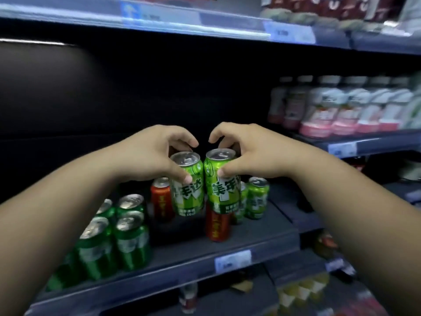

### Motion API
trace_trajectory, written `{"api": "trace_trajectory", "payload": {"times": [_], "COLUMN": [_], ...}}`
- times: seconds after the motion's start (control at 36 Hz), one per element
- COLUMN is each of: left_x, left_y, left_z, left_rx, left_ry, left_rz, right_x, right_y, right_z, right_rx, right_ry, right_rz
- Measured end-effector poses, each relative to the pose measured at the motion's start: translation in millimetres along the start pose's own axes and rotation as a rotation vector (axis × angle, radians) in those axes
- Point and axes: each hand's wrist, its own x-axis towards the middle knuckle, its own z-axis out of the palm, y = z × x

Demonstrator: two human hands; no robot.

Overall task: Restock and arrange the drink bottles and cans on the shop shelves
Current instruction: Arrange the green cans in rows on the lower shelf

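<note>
My left hand [155, 153] grips a light green can [189, 197] from above, near its top rim. My right hand [248, 151] grips a second light green can [224, 192] the same way. Both cans hang upright side by side above the dark shelf [250, 238], almost touching. Under and behind them stand two red cans [160, 197] [217, 226] and another light green can [257, 198]. A block of several dark green cans [127, 236] stands at the shelf's front left.
The back of this shelf is dark and deep. Pink-and-white bottles [337, 110] line the shelf to the right. A price tag [232, 261] sits on the shelf's front edge. More drinks show on the shelf above [319, 10] and on the lower shelf [303, 293].
</note>
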Motion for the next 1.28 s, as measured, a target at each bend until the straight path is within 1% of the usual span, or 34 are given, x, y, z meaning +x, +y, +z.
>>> {"api": "trace_trajectory", "payload": {"times": [0.22,0.36,0.53,0.67,0.81,0.97,1.11,1.19,1.22,1.28], "left_x": [32,50,67,72,69,69,70,68,68,67], "left_y": [42,54,49,43,42,41,34,32,30,25], "left_z": [89,140,177,186,185,180,182,181,179,174], "left_rx": [-0.056,0.009,0.122,0.199,0.266,0.348,0.275,0.296,0.292,0.173], "left_ry": [-0.058,-0.066,-0.045,-0.027,-0.055,-0.106,-0.096,-0.071,-0.072,-0.063], "left_rz": [-0.021,-0.007,-0.062,-0.112,-0.1,-0.084,-0.106,-0.072,-0.059,-0.069], "right_x": [-41,-51,-57,-55,-54,-50,-46,-44,-44,-43], "right_y": [83,126,160,176,181,180,179,182,184,188], "right_z": [-1,11,28,43,58,64,68,69,68,66], "right_rx": [-0.063,-0.101,-0.022,0.031,0.078,0.062,0.022,0.0,0.015,0.114], "right_ry": [-0.07,-0.063,-0.056,-0.034,-0.022,-0.054,-0.055,-0.067,-0.072,-0.059], "right_rz": [0.076,0.134,0.191,0.191,0.193,0.155,0.132,0.112,0.108,0.123]}}
